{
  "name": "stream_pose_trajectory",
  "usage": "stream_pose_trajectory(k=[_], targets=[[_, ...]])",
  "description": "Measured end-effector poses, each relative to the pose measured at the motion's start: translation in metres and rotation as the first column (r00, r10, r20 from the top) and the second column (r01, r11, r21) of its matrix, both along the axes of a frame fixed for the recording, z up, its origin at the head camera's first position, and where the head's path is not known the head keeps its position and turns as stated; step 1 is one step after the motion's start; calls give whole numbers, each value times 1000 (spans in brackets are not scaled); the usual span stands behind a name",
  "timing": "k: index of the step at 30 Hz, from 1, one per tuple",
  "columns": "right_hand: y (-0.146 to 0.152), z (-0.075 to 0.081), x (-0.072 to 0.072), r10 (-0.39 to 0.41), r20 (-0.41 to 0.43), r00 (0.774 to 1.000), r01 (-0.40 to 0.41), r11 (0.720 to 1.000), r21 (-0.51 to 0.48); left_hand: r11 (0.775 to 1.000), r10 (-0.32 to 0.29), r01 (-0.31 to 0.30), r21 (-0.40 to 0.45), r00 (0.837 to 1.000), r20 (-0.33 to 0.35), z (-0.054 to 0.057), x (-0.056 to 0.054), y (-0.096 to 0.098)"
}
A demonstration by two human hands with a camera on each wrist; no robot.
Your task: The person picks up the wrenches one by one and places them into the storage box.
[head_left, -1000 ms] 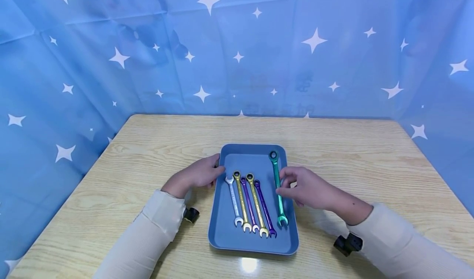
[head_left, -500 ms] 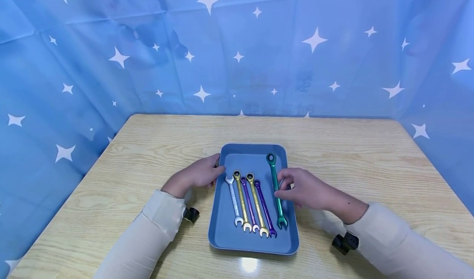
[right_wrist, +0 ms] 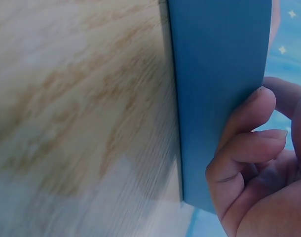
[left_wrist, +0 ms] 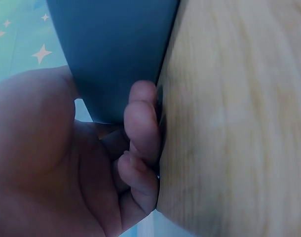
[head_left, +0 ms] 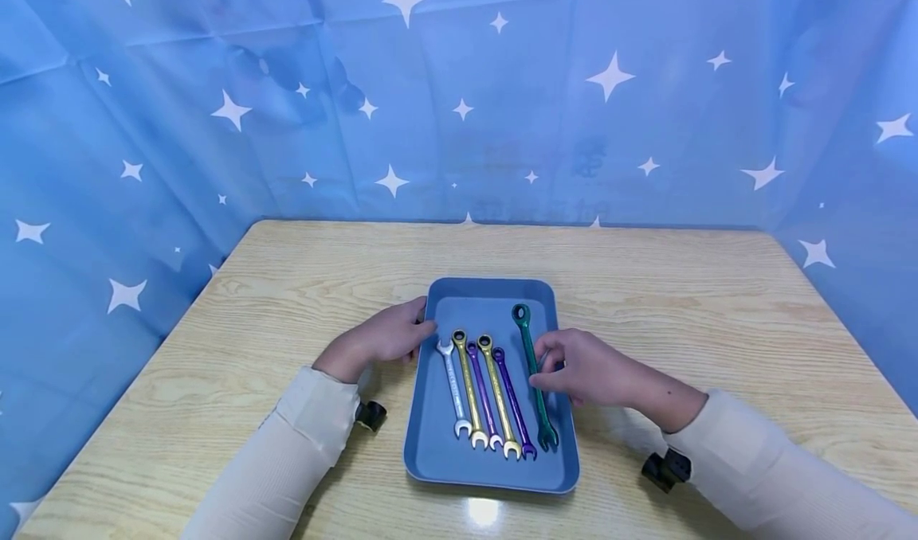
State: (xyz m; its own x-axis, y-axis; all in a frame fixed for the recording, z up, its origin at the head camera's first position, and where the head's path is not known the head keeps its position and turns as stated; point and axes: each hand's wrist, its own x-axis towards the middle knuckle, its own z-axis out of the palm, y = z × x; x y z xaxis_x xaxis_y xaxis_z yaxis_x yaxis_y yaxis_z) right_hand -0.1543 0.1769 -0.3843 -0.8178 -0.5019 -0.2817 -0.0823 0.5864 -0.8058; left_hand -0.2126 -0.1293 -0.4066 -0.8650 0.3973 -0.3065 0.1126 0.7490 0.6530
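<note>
A blue tray [head_left: 439,459] holds several wrenches. Its left rim is in the grip of my left hand [head_left: 386,334], thumb over the edge and fingers low against the outer wall [left_wrist: 111,54] in the left wrist view. My right hand [head_left: 579,369] reaches over the right rim and pinches a green ratcheting combination wrench [head_left: 527,342] by the middle of its shaft. To its left lie a silver wrench [head_left: 453,385], two gold wrenches [head_left: 468,385] and two purple wrenches [head_left: 513,397], slanted side by side. The right wrist view shows curled fingers beside the tray wall [right_wrist: 214,74], the wrench hidden.
The tray stands on a light wood-grain table [head_left: 323,269], with table surface on all sides of it. Behind and beside the table hangs a blue curtain [head_left: 502,126] with white stars. A black wrist device [head_left: 667,470] sits under the right sleeve.
My right hand has shifted slightly left and toward me, carrying the green wrench closer to the others. My left hand and the tray have stayed put.
</note>
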Motion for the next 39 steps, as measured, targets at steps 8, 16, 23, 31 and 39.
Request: stream_pose_trajectory(k=[8, 16, 23, 31, 39], targets=[[-2, -1, 0, 3, 29, 1000, -3, 1000, 1, 1000, -6, 6, -2, 1000, -1, 0, -1, 0], [-4, -1, -1, 26, 8, 1000, -26, 999, 32, 1000, -4, 4, -3, 1000, -7, 0, -1, 0], [-5, -1, -2, 29, 24, 999, -30, 999, 38, 1000, -8, 8, -13, 1000, -5, 2, 0, 1], [-9, -2, -2, 42, 9, 999, -42, 998, 41, 1000, -7, 7, -9, 1000, 0, 2, 0, 0], [-10, -4, -2, 21, 2, 1000, -21, 996, 92, 1000, -8, 8, 5, 1000, 0, 0, 0, -1]])
